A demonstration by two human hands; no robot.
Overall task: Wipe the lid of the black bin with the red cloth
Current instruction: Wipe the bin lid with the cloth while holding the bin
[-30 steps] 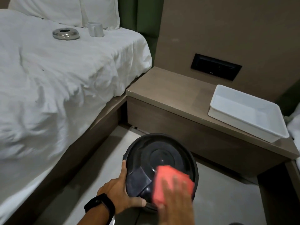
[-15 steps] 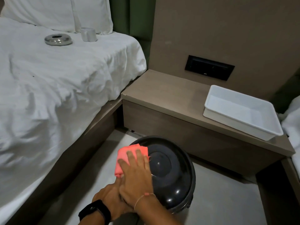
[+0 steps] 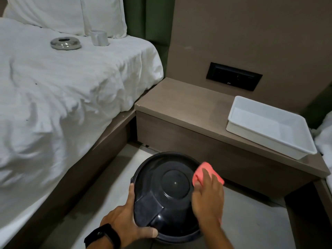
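Bin lid (image 3: 167, 193), black and glossy, sits on the floor (image 3: 251, 221) at the near edge of view, between the bed and the low wooden bench. The left hand (image 3: 124, 223), a dark watch (image 3: 102, 236) on its wrist, has its grip clenched on the lid's near-left rim, thumb along the front edge. The right hand (image 3: 208, 200) presses the red cloth (image 3: 206, 174) flat against the lid's far-right edge, fingers spread over it, grasping the cloth under the palm. Beyond, a white tray (image 3: 269, 126) rests on the bench (image 3: 179, 103), below a dark wall panel (image 3: 233, 76). On the bed (image 3: 62, 90), farther left, lie a round metal dish (image 3: 65, 43) and a white cup (image 3: 99, 37), near the pillows (image 3: 62, 13).
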